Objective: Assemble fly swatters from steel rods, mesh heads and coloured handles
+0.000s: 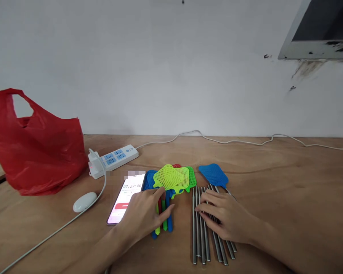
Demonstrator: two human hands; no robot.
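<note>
My left hand (143, 213) is over a bundle of coloured plastic handles (169, 222), thumb and fingers apart. Beyond it lies an overlapping pile of perforated fly swatter heads (168, 177) in yellow-green, green, blue and red. My right hand (225, 215) rests with spread fingers on a row of slim metal rods (198, 239), their near ends pointing towards me. Just past that hand a blue fly swatter head (214, 175) lies apart from the pile, a thin metal rod at its lower corner. My right palm and fingers hide part of the rods.
A phone (131, 194) showing a timer lies left of the pile. Farther left are a white power strip (120, 158), a white rounded object (85, 201) with a cable, and a red plastic bag (45, 152). A white cord (225, 142) runs along the wall (160, 76).
</note>
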